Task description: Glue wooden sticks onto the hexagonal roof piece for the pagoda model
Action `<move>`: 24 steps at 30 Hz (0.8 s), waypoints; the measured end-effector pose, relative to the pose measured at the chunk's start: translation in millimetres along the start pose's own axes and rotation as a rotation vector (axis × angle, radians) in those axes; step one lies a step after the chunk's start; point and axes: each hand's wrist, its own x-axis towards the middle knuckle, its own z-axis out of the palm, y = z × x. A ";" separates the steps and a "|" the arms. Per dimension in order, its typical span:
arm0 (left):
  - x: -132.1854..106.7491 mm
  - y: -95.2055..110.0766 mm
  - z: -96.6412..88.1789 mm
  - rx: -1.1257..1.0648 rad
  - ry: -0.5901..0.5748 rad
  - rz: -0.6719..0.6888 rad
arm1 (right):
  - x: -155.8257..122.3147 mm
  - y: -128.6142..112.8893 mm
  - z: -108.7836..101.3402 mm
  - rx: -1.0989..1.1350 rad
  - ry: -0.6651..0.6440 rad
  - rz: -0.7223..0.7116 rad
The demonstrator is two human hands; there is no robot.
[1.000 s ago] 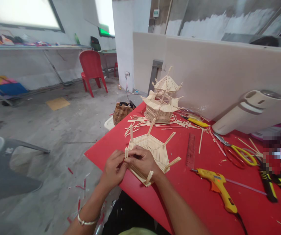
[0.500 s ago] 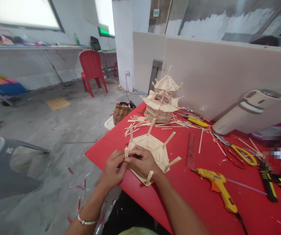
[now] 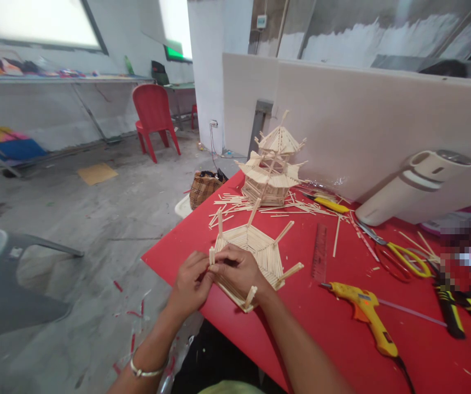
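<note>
A six-sided base of pale wooden sticks (image 3: 270, 257) lies on the red table, with short stick posts rising from its corners. At its left corner, my left hand (image 3: 191, 282) and my right hand (image 3: 237, 268) meet, fingers closed around an upright stick post (image 3: 211, 256). The post's top shows above my fingertips; its foot is hidden behind them. My right hand reaches across the base's near side, close to another stick post (image 3: 250, 296). Behind the base stands a small pagoda model (image 3: 274, 169) built from the same sticks.
Loose sticks (image 3: 235, 203) lie around the pagoda. To the right are a clear ruler (image 3: 319, 251), a yellow glue gun (image 3: 364, 312), scissors (image 3: 407, 260), a yellow-handled cutter (image 3: 331, 204), pliers (image 3: 448, 309) and a leaning white flask (image 3: 411, 189). A white panel (image 3: 342, 120) borders the red table (image 3: 296, 339).
</note>
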 end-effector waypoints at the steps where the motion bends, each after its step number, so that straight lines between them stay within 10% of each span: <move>1: 0.2 0.4 -0.2 -0.001 0.001 0.001 | -0.1 -0.2 0.0 0.000 0.000 0.002; 24: -0.2 -0.4 -0.4 0.022 -0.009 -0.014 | 0.1 -2.2 -0.3 -0.010 -0.003 0.001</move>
